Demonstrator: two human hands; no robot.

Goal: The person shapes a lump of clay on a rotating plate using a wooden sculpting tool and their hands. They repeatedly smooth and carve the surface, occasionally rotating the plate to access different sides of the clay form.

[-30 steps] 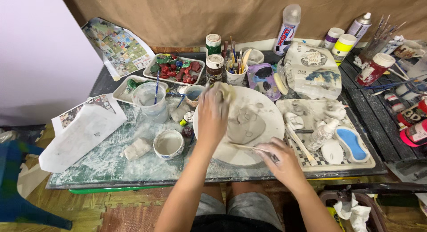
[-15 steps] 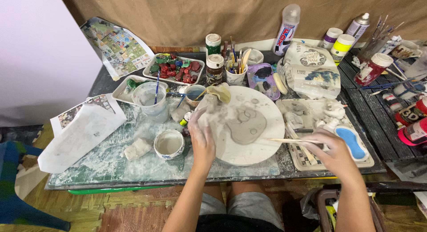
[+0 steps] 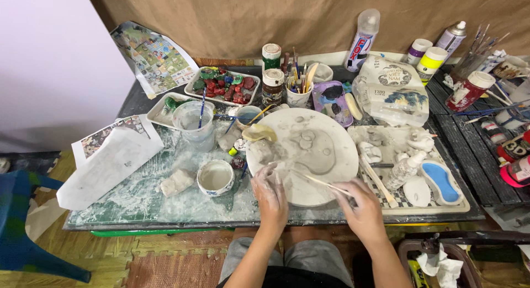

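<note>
Cluttered worktable (image 3: pixel 138 202), frame centre: right hand (image 3: pixel 361 210) gripped a wooden stick (image 3: pixel 320 181) angled up-left over the clay slab (image 3: pixel 303 155); left hand (image 3: pixel 270 191) lay flat, holding nothing.

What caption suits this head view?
Left hand steadies a round clay slab while the right hand holds a thin wooden stick.

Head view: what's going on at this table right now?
A person sits at a cluttered craft table. The left hand rests on the near edge of a round white disc that carries a flattened clay slab. The right hand holds a thin wooden stick pointed at the clay.
</note>
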